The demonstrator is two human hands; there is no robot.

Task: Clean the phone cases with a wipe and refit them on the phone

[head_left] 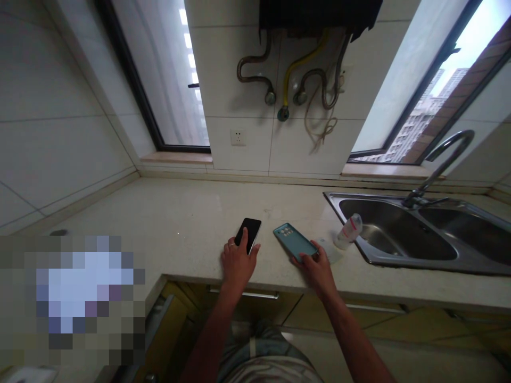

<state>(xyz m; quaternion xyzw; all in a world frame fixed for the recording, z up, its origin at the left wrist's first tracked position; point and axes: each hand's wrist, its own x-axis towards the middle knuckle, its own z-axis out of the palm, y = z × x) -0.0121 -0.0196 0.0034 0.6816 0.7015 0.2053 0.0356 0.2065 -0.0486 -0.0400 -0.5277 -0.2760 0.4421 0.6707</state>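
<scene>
Gripping a black smartphone (248, 234), the left hand (238, 263) has its fingers clamped around the lower part, while the right hand (317, 268) clamps a teal-cased smartphone (289, 240). Both phones sit at lower center, near the front edge of the counter (159, 213), left of a steel sink (351, 195).

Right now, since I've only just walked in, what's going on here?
A person at a kitchen counter holds a black smartphone in their left hand, and their right hand grips the end of a teal-cased smartphone. Both phones are over the counter's front part. To the right, a small plastic bottle tilts beside the rim of a steel double sink.
</scene>
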